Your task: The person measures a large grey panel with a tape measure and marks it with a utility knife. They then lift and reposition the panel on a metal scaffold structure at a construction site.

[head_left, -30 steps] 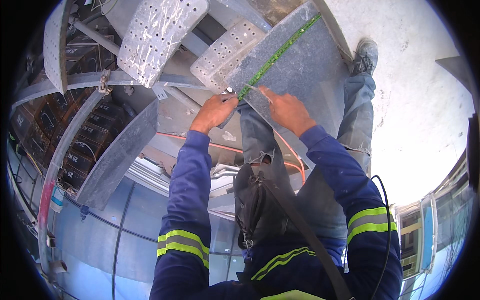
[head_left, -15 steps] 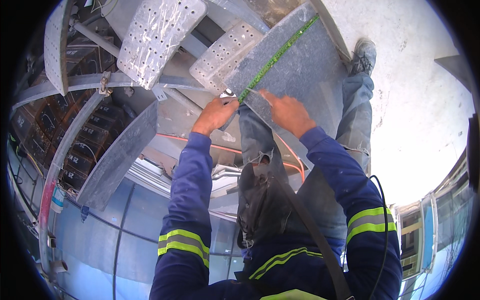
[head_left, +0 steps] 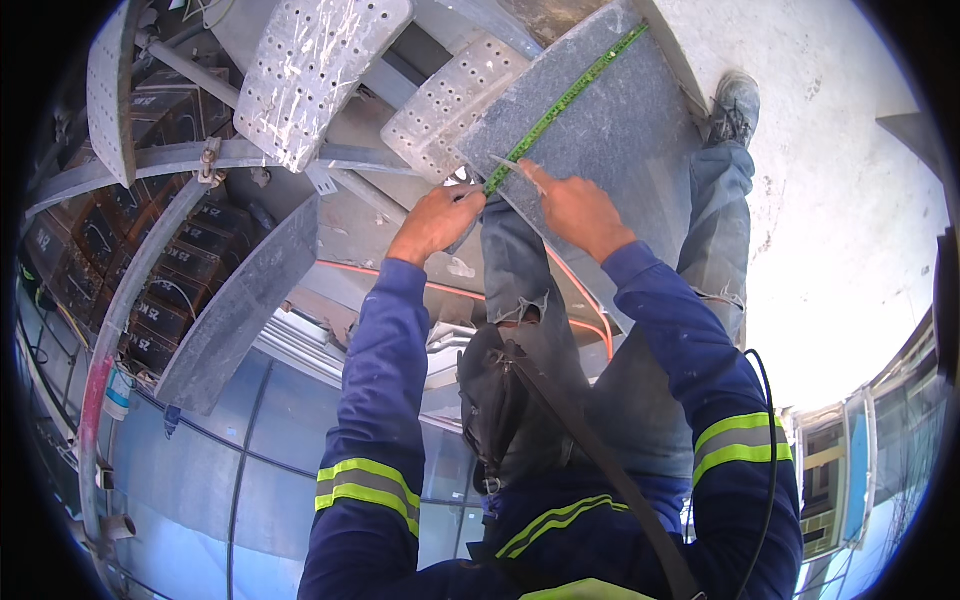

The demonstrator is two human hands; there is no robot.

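Note:
A green tape measure (head_left: 572, 95) runs diagonally over a grey stone-like slab (head_left: 635, 140), from its far edge down to its near left corner. My left hand (head_left: 432, 222) is closed on the near end of the tape, just past the slab's edge; something dark shows beneath the fingers. My right hand (head_left: 585, 215) grips a thin pointed marking tool (head_left: 501, 162); its exact kind is unclear. The tool lies across the tape, its tip on the slab just left of the green strip. That hand's index finger stretches along the tool.
Perforated metal planks (head_left: 320, 75) lie at the far left, with a curved-looking pipe rail (head_left: 140, 275) and dark boxes (head_left: 200, 235) behind it. An orange cable (head_left: 585, 285) passes near my legs. Pale concrete floor (head_left: 820, 190) is at the right, blue glass panels (head_left: 185, 490) lower left.
My right hand has moved slightly farther along the tape, and the tool's tip has passed to the tape's left side. The left hand keeps its hold. The view has shifted a little.

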